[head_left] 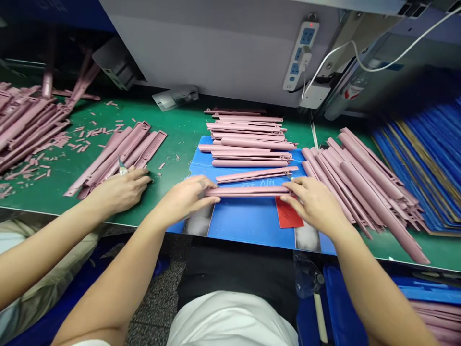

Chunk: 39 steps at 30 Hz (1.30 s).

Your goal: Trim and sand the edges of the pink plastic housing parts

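Observation:
A long pink plastic strip [248, 192] lies level between my hands, above the blue sheet [241, 221]. My left hand [187, 198] pinches its left end, and my right hand [311, 199] is closed on its right end. Just beyond it rests another pink strip [255, 174], close to my right fingertips. Farther back, several pink plastic strips [252, 143] lie stacked in rows across the blue sheet. A red card [289, 214] sits on the sheet beside my right hand, partly under the held strip.
A co-worker's hand [122, 192] with a small blade is at left, near pink pieces [122, 151] and scattered scraps. A pile of pink strips [360, 180] lies at right, beside stacked blue sheets [428, 144]. A power strip [301, 55] hangs on the back panel.

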### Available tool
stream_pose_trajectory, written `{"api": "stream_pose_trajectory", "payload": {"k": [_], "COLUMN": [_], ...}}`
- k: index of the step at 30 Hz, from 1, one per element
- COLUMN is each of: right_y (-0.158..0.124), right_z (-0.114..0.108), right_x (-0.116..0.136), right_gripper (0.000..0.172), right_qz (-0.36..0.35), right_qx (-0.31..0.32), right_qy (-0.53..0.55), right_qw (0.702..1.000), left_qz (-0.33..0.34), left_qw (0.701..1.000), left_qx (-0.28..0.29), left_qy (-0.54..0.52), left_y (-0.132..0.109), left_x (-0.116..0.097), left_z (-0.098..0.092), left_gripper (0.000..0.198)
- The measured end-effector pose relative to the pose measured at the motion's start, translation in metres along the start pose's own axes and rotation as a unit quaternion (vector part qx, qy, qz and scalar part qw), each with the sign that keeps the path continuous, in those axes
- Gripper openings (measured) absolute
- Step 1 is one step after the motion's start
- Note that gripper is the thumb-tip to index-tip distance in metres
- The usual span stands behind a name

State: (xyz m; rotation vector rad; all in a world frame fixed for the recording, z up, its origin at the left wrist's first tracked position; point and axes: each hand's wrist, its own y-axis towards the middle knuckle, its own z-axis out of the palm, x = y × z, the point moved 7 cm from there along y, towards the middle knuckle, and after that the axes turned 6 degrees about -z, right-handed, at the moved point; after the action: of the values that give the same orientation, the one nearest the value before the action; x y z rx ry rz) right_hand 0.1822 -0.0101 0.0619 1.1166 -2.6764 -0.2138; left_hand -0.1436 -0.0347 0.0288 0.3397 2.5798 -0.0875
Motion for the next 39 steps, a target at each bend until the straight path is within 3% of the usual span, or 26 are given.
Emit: {"api": "stream_pose_trajectory", "payload": {"k": [4, 8, 12, 16, 20, 24, 29, 32, 36, 39], "right_y": [0.049, 0.082, 0.095, 0.099, 0.105, 0.087, 0.014, -0.023, -0.032, -0.028], "right_z": [0.014, 0.016, 0.014, 0.013, 0.014, 0.015, 0.012, 0.014, 0.023, 0.027], "right_x": [-0.016, -0.031, -0.042, -0.049, -0.056, -0.046, -0.036, -0.039, -0.038, -0.034], "right_gripper": [0.028, 0.030, 0.032, 0.034, 0.037, 0.041, 0.040, 0.038, 0.030, 0.032], "right_qz": [-0.029, 0.002, 0.049, 0.053, 0.117, 0.139, 0.178, 0.197, 0.185, 0.172], "right_qx": [0.061, 0.029, 0.002, -0.010, -0.014, 0.000, 0.039, 0.061, 0.077, 0.082], "right_qy": [-0.157, -0.194, -0.188, -0.170, -0.136, -0.132, -0.123, -0.123, -0.129, -0.139], "right_qw": [0.985, 0.981, 0.981, 0.984, 0.984, 0.981, 0.976, 0.971, 0.971, 0.972], "left_qz": [0.035, 0.022, 0.010, 0.022, 0.029, 0.095, 0.117, 0.143, 0.185, 0.177], "left_qw": [0.986, 0.980, 0.973, 0.963, 0.956, 0.959, 0.956, 0.956, 0.952, 0.955], "left_qx": [-0.025, -0.057, -0.090, -0.123, -0.134, -0.087, -0.082, -0.083, -0.040, -0.036], "left_qy": [0.160, 0.188, 0.211, 0.238, 0.261, 0.251, 0.255, 0.242, 0.239, 0.236], "left_y": [0.038, 0.067, 0.077, 0.082, 0.103, 0.118, 0.117, 0.111, 0.106, 0.107], "left_x": [0.002, 0.007, 0.001, -0.012, -0.018, -0.024, -0.026, -0.043, -0.067, -0.070], "left_z": [0.005, 0.007, 0.001, -0.017, -0.024, -0.001, 0.015, 0.019, 0.034, 0.039], "left_gripper": [0.034, 0.036, 0.035, 0.037, 0.047, 0.065, 0.063, 0.062, 0.051, 0.044]}}
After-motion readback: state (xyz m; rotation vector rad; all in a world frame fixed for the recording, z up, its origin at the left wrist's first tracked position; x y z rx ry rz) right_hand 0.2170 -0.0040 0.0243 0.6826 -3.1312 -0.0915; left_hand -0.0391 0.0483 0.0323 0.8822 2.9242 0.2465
